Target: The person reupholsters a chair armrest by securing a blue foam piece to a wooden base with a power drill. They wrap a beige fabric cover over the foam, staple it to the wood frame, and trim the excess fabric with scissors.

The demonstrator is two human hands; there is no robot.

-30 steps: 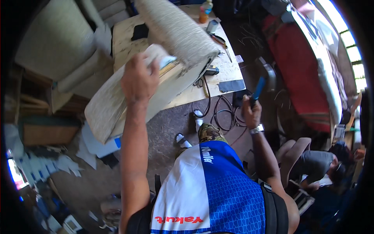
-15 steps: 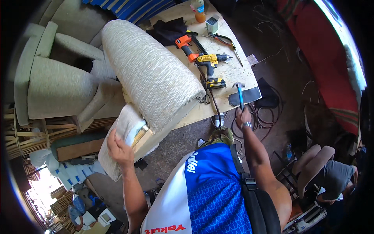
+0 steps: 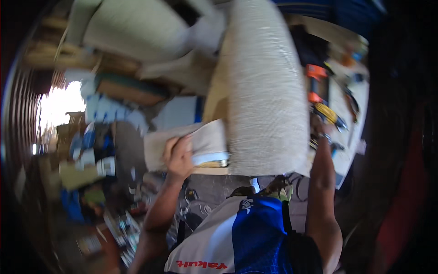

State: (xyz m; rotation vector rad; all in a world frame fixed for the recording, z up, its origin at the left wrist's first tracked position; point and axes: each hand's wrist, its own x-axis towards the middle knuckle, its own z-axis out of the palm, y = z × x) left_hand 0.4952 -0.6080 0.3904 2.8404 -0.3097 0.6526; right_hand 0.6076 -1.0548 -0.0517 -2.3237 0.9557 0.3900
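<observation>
Fabric of pale beige weave (image 3: 210, 136) is held in the bent fingers of the left hand (image 3: 180, 157), its flap lying folded over the near end of the left part of a piece of furniture. Under the flap's near edge shows a strip of pale blue-white padding (image 3: 210, 158), and below that a narrow edge of yellowish bare wood (image 3: 212, 165). Just right of the flap is a long, rounded section upholstered in streaky beige cloth (image 3: 269, 91), which runs from near to far between the two hands. On its right side, the right hand (image 3: 318, 125), with a silver watch (image 3: 325, 136) at the wrist, reaches over a pale tabletop (image 3: 361, 105) to the near side of a yellow-and-black cordless drill (image 3: 325, 113); blur and shadow hide the fingers, so I cannot tell whether they are closed on the drill or spread beside it. Farther along the tabletop lie an orange-and-black power tool (image 3: 315, 82) and a crumpled black cloth (image 3: 308, 45). Dark-handled pliers (image 3: 352, 104) rest to the right of the drill, with a blurred bottle of orange liquid (image 3: 350, 58) beyond them.
</observation>
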